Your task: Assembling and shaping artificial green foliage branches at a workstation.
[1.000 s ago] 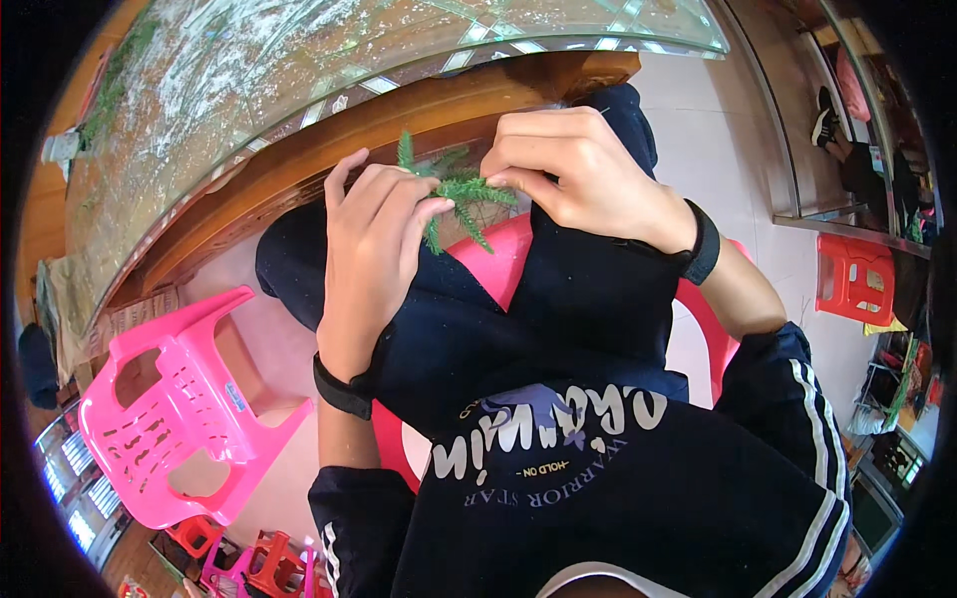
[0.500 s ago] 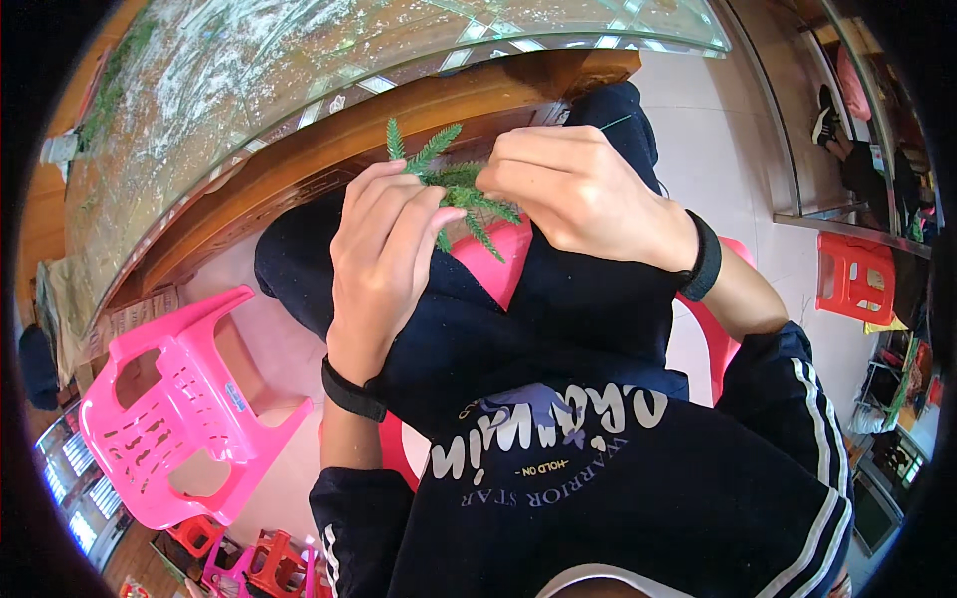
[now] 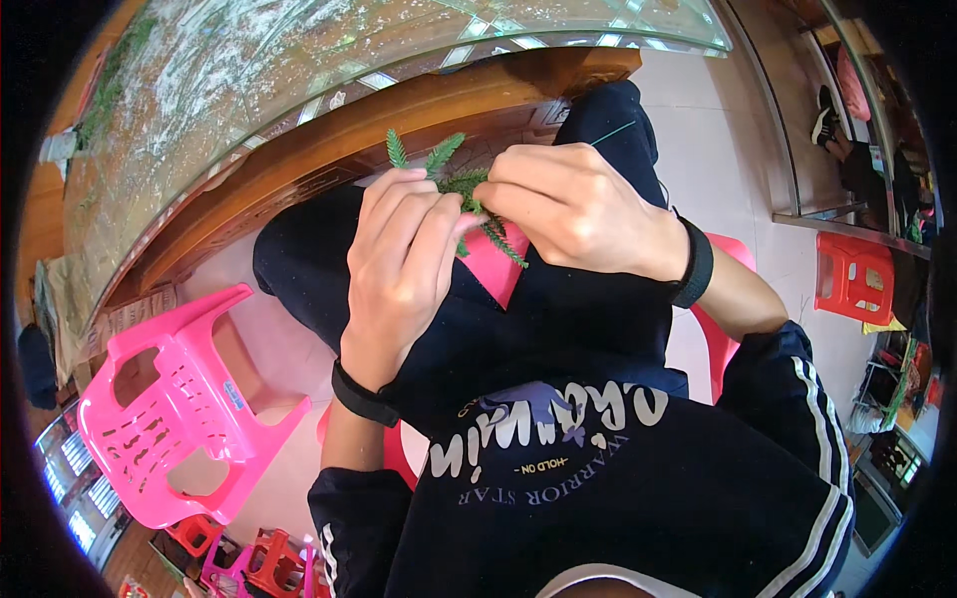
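Above my lap I hold a green pine sprig with several short, needle-covered branches fanning out; it looks artificial. My left hand grips it from the left, with the fingers bent over and the thumb pressed in below. From the other side, the fingertips of my right hand pinch the middle of the sprig. A thin green wire sticks out past the back of my right hand toward the upper right. Both hands nearly meet, and their fingers hide the sprig's centre.
Ahead stands a glass-topped table with a wooden edge, its top strewn with white specks and green bits. A pink plastic chair is at my left. On the right are a red stool and a metal-framed glass panel.
My left hand has shifted right, closer to my right hand, covering more of the sprig. The sprig has turned slightly. My right hand has barely moved.
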A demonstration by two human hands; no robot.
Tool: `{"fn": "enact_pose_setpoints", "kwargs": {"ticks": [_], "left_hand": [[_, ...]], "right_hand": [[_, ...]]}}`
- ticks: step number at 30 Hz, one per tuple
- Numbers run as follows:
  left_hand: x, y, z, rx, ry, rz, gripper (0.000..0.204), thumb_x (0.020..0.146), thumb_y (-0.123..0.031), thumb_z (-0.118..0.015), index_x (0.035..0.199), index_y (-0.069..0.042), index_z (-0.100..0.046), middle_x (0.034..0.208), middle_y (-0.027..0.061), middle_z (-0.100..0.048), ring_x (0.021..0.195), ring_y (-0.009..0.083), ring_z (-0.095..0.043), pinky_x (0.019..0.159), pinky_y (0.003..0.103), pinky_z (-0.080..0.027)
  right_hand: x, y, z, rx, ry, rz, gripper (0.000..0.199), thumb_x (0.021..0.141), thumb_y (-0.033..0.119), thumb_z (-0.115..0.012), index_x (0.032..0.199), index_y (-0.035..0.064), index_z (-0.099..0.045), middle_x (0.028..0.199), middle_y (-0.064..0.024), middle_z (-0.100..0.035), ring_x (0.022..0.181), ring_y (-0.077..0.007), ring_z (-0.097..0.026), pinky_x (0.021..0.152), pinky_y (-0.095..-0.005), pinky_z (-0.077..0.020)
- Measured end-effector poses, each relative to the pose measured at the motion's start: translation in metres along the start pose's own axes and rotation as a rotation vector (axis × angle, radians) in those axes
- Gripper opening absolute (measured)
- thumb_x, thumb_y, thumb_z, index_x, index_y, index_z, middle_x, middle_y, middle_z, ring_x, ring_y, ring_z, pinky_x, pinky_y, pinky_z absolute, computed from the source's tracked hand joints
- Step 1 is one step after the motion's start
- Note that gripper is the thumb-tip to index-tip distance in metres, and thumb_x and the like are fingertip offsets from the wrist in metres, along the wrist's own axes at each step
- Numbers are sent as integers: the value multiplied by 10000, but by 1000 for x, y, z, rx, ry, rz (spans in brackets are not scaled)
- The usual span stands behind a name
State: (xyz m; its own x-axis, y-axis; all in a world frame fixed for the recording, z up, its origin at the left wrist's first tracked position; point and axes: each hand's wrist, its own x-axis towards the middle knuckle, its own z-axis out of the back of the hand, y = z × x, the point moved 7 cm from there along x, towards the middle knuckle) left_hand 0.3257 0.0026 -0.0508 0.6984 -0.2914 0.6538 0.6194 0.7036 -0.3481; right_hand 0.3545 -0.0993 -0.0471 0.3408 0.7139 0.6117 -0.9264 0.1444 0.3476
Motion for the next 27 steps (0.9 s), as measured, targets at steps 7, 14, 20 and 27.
{"fn": "enact_pose_setpoints", "kwargs": {"ticks": [7, 14, 20, 27], "left_hand": [[4, 14, 6, -33, -8, 137, 208, 641, -45, -707, 809, -4, -591, 740, 108, -556, 731, 261, -552, 767, 373, -447], [-3, 30, 2, -111, 50, 348, 178, 687, -32, -660, 850, -25, -591, 810, 107, -578, 782, 272, -545, 747, 326, -421], [-5, 35, 3, -224, 58, 486, 159, 698, -8, -638, 847, -9, -585, 799, 112, -577, 762, 279, -544, 717, 313, -419], [-9, 33, -3, -299, 45, 478, 135, 698, 12, -631, 824, 4, -582, 755, 126, -569, 727, 291, -550, 680, 311, -427]], "right_hand": [[3, -18, 8, 106, -101, -175, 115, 677, -33, -627, 784, -16, -591, 720, -97, -540, 625, -231, -558, 522, -284, -450], [1, -27, 8, 82, -92, -214, 126, 672, -29, -636, 790, -14, -597, 736, -98, -553, 631, -242, -561, 553, -293, -458], [2, -28, 11, 53, -56, -226, 120, 669, -23, -637, 779, -11, -590, 732, -96, -554, 630, -241, -562, 549, -300, -454], [1, -20, 6, 35, -45, -184, 121, 639, -40, -622, 742, -8, -567, 697, -96, -527, 576, -247, -538, 496, -310, -426]]}}
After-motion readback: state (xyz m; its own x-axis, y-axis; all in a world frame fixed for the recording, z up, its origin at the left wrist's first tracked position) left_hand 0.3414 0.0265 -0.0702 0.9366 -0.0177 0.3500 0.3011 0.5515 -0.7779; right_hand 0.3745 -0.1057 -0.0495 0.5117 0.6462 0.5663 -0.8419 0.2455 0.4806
